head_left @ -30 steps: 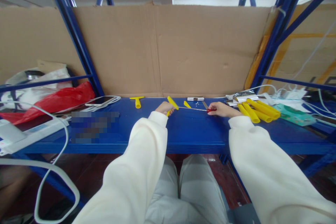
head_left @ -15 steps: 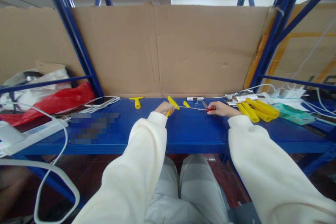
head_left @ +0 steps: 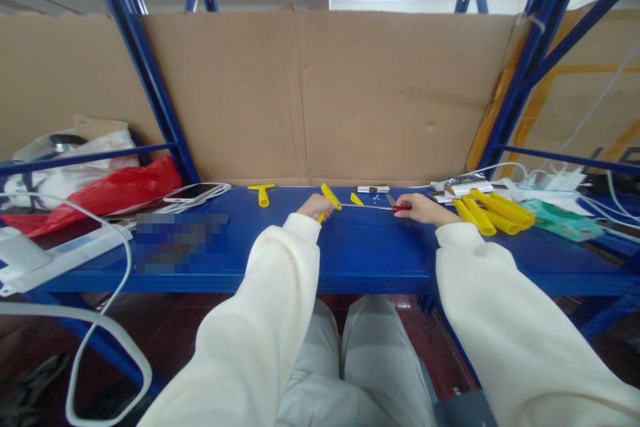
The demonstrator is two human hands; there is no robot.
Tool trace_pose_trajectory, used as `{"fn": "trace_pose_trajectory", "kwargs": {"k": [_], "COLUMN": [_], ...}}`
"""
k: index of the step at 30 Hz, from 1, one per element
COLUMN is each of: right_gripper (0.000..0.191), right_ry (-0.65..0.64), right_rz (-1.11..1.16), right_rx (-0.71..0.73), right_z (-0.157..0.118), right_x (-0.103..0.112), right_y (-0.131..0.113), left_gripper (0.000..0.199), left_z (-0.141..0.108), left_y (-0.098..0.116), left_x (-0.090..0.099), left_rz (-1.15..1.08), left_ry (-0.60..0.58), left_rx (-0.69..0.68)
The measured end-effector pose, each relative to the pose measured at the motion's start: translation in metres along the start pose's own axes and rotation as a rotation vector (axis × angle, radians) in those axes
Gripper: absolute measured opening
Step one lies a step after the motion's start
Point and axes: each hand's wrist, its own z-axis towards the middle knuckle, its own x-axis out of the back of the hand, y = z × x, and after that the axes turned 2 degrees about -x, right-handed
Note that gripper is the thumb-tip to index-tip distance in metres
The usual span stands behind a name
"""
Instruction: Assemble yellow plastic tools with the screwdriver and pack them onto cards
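Cardboard (head_left: 225, 93) backs the blue desk (head_left: 370, 247). The left fingers (head_left: 326, 211) pinch a yellow T-shaped piece (head_left: 330, 195); the right fingers (head_left: 405, 203) pinch a red-handled screwdriver (head_left: 370, 207), its shaft reaching left to that piece. Yellow tubes (head_left: 483, 217) lie right of them.

New grey shape (head_left: 43, 377) (blurry), lower left

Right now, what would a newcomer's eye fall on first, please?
At the centre, the left hand holds a yellow T-shaped tool, and the right hand a red-handled screwdriver with a slim metal shaft. Yellow tubes lie clustered on the right; a crumpled red bag lies far left.
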Motion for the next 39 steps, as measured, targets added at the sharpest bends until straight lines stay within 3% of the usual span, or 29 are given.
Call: {"fn": "trace_pose_trajectory", "kwargs": {"k": [5,11,16,20,29,36,39], "right_gripper": [0.021,0.026,0.027,0.027,0.039,0.037,0.033], "right_ry": [-0.007,-0.105,0.024,0.043,-0.134,-0.006,-0.030], "right_rz": [-0.104,-0.031,-0.050,-0.054,0.026,0.002,-0.011], "right_rx": [0.022,-0.032,-0.028,-0.037,-0.020,-0.063,-0.057], "right_z": [-0.002,-0.006,-0.004,-0.005,-0.009,-0.006,-0.007], "right_x": [0.003,-0.001,-0.010,-0.012,-0.005,-0.015,-0.013], "right_y": [-0.011,-0.019,-0.017,-0.019,-0.027,-0.025,-0.026], "left_gripper": [0.018,0.013,0.019,0.023,0.025,0.028,0.023], "left_z": [0.007,0.011,0.009,0.007,0.009,0.010,0.011], "left_y": [-0.005,-0.010,-0.010,-0.009,-0.009,-0.009,-0.010], "left_x": [-0.003,0.001,0.005,0.005,0.005,0.004,0.004], "left_rz": [0.114,0.205,0.160,0.154,0.167,0.175,0.187], "left_ry": [0.048,0.074,0.052,0.046,0.067,0.083,0.079], "left_rx": [-0.056,-0.113,-0.101,-0.098,-0.096,-0.092,-0.091]}}
